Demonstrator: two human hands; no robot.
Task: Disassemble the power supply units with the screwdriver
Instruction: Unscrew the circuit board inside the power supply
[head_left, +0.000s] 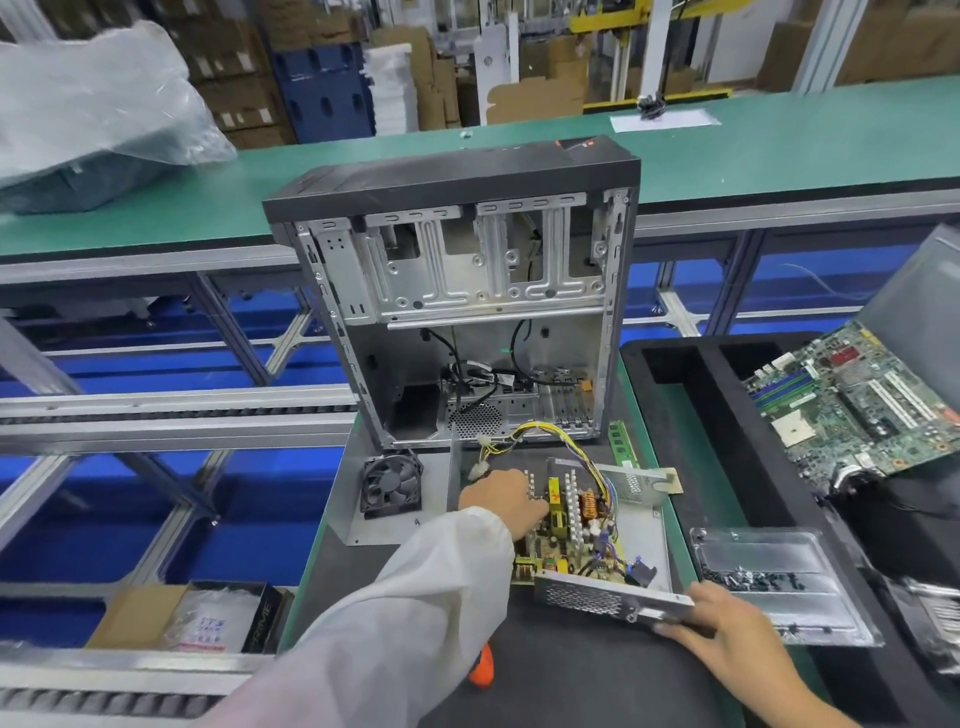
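Note:
An opened power supply unit (639, 540) lies on the dark mat in front of me, its circuit board (566, 551) with heat sinks and coils exposed. My left hand (501, 501) reaches in and grips the board at its left edge. My right hand (727, 623) holds the unit's perforated metal front wall at the near right corner. A bundle of yellow and black wires (550, 441) runs from the board toward the case. The orange handle of a screwdriver (482, 670) lies on the mat, mostly hidden under my left sleeve.
An empty computer case (467, 291) stands upright behind the unit. A black fan (390, 483) sits on a metal cover to the left. A clear tray (769, 577) with screws and a motherboard (852, 400) are to the right. A cardboard box (192, 616) is lower left.

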